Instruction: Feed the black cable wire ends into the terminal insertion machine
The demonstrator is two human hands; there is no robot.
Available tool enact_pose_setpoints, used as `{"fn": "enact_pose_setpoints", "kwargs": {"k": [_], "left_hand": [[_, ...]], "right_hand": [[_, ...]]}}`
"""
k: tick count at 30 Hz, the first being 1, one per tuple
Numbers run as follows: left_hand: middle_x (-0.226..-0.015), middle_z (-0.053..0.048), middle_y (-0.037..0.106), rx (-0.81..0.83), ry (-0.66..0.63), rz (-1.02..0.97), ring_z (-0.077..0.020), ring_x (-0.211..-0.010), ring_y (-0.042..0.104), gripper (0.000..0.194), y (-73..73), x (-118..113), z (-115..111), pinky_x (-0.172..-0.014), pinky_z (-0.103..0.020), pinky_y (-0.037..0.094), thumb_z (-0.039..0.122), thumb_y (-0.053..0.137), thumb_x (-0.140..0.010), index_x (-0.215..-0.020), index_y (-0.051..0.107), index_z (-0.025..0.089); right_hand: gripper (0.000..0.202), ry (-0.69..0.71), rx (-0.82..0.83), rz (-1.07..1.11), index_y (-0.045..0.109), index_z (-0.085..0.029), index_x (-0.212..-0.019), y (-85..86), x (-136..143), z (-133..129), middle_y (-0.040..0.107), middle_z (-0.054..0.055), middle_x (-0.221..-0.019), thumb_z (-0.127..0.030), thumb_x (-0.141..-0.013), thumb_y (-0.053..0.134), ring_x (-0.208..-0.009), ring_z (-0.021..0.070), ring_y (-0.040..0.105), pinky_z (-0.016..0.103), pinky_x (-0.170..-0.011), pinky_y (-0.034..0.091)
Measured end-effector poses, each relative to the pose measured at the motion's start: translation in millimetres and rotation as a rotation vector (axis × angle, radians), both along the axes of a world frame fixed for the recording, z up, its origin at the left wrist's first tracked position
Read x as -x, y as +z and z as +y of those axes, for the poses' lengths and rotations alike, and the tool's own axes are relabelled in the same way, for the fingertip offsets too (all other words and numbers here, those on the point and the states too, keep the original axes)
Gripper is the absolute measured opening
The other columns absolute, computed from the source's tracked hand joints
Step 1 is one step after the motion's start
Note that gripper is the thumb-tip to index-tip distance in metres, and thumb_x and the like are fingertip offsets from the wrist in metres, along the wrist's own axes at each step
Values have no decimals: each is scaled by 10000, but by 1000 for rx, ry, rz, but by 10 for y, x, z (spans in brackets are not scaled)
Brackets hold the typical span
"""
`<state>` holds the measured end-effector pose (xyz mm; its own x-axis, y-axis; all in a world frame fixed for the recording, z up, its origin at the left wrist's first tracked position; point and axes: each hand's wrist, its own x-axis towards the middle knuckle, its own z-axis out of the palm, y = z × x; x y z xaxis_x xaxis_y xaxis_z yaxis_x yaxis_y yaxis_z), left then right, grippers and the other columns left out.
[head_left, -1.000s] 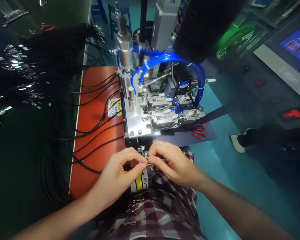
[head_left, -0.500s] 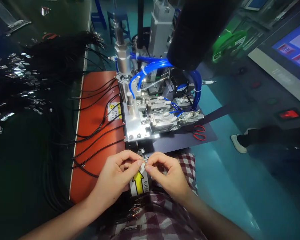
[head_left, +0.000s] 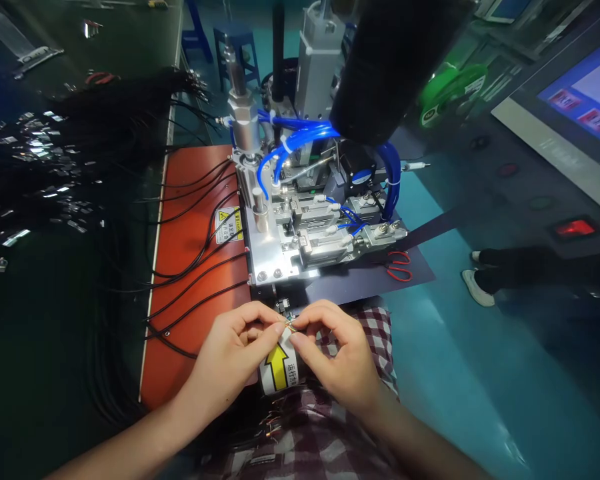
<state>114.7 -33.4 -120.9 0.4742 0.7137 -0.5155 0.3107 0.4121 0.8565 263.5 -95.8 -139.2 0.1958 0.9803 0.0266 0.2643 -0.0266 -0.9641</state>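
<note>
In front of the machine's near edge, my left hand (head_left: 247, 350) pinches thin wires (head_left: 291, 326) between thumb and forefinger. Close beside it, my right hand (head_left: 337, 347) is curled with thumb and forefinger at the other end of the same wires, which look yellowish and fine. How many strands there are is too small to tell. Just beyond the fingertips sits a small metal and black fitting (head_left: 283, 305) of the machine. Below the hands shows a white label with a yellow arrow (head_left: 277, 368). Loose wire ends (head_left: 271, 425) with bare copper tips lie over the checked cloth on my lap.
A metal machine (head_left: 325, 227) with blue air tubes (head_left: 310, 135) stands ahead. Black cables (head_left: 195, 260) run across the orange board (head_left: 180, 363) on the left. Red-handled scissors (head_left: 399, 267) lie at the machine's right. A screen (head_left: 585, 107) and another person's shoe (head_left: 477, 288) are further right.
The right thumb and forefinger have shifted slightly on the wires, and the strands look more spread. The left hand is nearly still. At the right, the other person's second shoe has come into view.
</note>
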Motion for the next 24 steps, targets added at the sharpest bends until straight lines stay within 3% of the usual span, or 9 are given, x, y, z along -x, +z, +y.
{"fn": "enact_pose_setpoints", "kwargs": {"k": [3, 7, 13, 19, 24], "left_hand": [[-623, 19, 550, -130, -40, 36, -92, -538, 469, 178, 10, 11, -2, -480, -191, 359, 335, 594, -793, -776, 619, 160], [-724, -15, 589, -295, -131, 70, -133, -669, 526, 142, 32, 13, 21, -590, -228, 404, 274, 579, -797, -750, 652, 162], [-725, -17, 605, -134, -145, 19, -139, -674, 545, 171, 2, 23, 52, -597, -230, 419, 312, 598, -791, -759, 655, 154], [-679, -10, 619, -52, -62, -32, -122, -630, 543, 162, 27, 8, 63, -570, -209, 419, 300, 633, -765, -723, 657, 145], [-673, 1, 608, -80, 16, -58, -127, -652, 554, 141, 75, -19, 55, -588, -205, 437, 261, 649, -734, -636, 644, 160]], "right_hand": [[75, 36, -23, -86, 617, -174, -723, 28, -62, 21, 616, 21, -733, -132, -783, 601, -695, 156, 562, 286, -671, 430], [133, 139, 65, -5, 599, -175, -676, 48, -126, 58, 608, 6, -699, -111, -791, 579, -665, 142, 559, 262, -637, 426], [157, 58, 79, 153, 546, -171, -646, -7, -54, 54, 542, -8, -680, -108, -790, 555, -638, 123, 497, 242, -596, 401], [112, 52, 186, 271, 587, -165, -697, -30, -22, 8, 544, -9, -679, -191, -806, 576, -596, 111, 482, 235, -555, 392], [120, 33, 218, 320, 580, -158, -649, 7, 86, 0, 538, -11, -653, -167, -768, 597, -582, 110, 471, 234, -543, 387]]}}
